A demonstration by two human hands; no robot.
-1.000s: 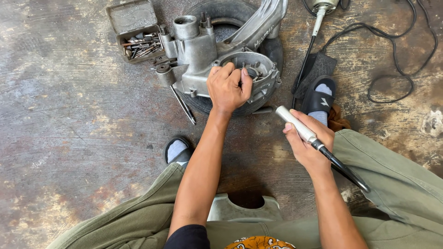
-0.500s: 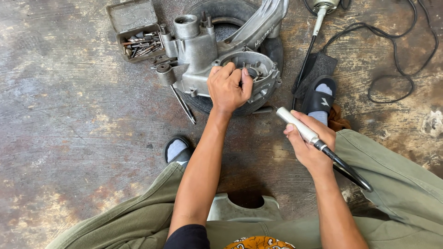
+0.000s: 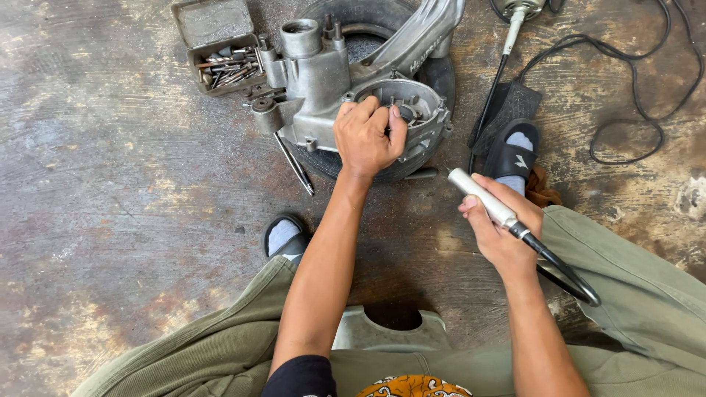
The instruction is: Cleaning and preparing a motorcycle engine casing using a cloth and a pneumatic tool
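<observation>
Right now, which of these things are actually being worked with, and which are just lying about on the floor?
In use:
- left hand on the grey engine casing
- right hand holding the silver handpiece
- tyre under the casing

Lying about:
- open tin of bits
- black cable
- rod

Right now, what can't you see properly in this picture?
Head view:
- Inside the engine casing: the left hand covers its round opening.
- Silver handpiece tip: too small to tell.
- Bits in the small metal box: too tiny to sort.
- Tool at top: cut off by the edge.

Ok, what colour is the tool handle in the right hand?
Silver handle with a black hose, held in the right hand; head view.
</observation>
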